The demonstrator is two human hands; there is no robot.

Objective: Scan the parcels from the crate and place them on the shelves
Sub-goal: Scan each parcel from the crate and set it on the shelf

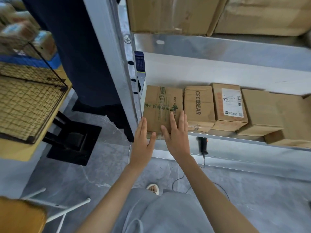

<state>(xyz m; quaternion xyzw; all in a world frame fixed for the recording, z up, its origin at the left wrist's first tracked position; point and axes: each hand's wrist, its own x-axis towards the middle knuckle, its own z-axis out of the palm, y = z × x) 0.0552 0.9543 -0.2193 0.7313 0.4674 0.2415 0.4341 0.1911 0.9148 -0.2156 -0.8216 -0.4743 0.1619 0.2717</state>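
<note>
Head view: we recorded both hands at the leftmost parcel [162,106], a brown carton printed in green, which sat on the metal shelf [235,140] against the upright post [127,78]. The left hand [143,140] lay flat along the carton's left front corner, fingers straight and together, gripping nothing. The right hand [176,135] rested on the carton's top and front edge, fingers straight and slightly spread, also gripping nothing. We could not tell whether the left palm actually touched the cardboard.

To the right of that carton stood a box marked CECEBEAR [198,106], touching it, then a box with a white shipping label [228,105], then further plain cartons [269,113]. A black handheld scanner [202,145] hung at the shelf's front edge, its cable trailing to the floor. Larger cartons [171,14] occupied the shelf above. A wire-mesh crate [28,105] sat at the left on a table.
</note>
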